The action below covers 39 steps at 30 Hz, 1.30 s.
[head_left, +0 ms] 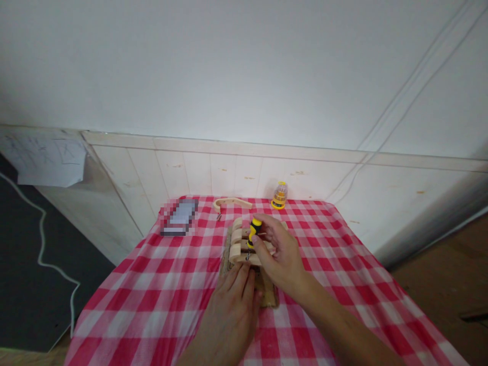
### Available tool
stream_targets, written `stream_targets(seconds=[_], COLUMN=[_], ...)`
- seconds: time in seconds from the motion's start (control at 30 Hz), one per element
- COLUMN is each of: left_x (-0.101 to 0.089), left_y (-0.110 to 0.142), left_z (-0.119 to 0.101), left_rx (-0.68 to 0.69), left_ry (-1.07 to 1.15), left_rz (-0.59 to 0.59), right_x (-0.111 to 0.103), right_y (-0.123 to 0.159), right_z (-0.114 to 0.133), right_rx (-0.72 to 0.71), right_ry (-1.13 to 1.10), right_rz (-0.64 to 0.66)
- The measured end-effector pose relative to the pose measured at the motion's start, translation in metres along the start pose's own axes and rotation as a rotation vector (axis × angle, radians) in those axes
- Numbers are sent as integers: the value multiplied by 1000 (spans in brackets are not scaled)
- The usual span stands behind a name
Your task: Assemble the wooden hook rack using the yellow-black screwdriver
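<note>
My right hand (284,254) grips a small yellow and black screwdriver (255,229) between thumb and fingers. The screwdriver stands nearly upright, its tip down at the nearest of several curved pale wooden hooks (235,252). These hooks lie side by side across a brown board (270,297), with their rounded ends to the left. My left hand (233,305) lies palm down over the board's near part, fingers stretched forward, fingertips by the nearest hook. Part of the hooks is hidden behind my right hand.
A loose wooden hook (236,202) with screws beside it lies at the back of the checked tablecloth (324,305). A yellow-capped clear case (280,195) stands by the wall. A blurred phone-like device (180,217) rests at the back left.
</note>
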<state>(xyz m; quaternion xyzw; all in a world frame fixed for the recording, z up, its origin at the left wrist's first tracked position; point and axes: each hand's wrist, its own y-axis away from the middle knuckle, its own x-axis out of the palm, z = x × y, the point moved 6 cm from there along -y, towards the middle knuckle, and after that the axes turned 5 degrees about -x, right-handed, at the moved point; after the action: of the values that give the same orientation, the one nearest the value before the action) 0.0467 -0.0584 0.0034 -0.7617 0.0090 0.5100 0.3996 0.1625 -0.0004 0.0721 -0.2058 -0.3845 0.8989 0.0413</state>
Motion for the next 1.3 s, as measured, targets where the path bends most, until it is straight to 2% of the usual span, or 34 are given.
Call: stream_targets(seconds=[0.23,0.53,0.8,0.97,1.3], left_x=[2,2,0,-1,1], left_y=[1,1,-1,0,0], left_z=[0,-1,-1,0,0], left_rx=[-7,-5,-21,-12,-16], left_ry=[-8,-11,30,8,21], left_rz=[-14,0,8,-13,9], right_x=[-4,-5,-5,-7,-5], right_y=[-2,-5,-5,-3,-4], right_z=[2,13,15,12,10], right_rx=[7,-132,-131,-78,-100], right_ry=[-25,86,129,109,127], right_rz=[-23,22,36,13,-8])
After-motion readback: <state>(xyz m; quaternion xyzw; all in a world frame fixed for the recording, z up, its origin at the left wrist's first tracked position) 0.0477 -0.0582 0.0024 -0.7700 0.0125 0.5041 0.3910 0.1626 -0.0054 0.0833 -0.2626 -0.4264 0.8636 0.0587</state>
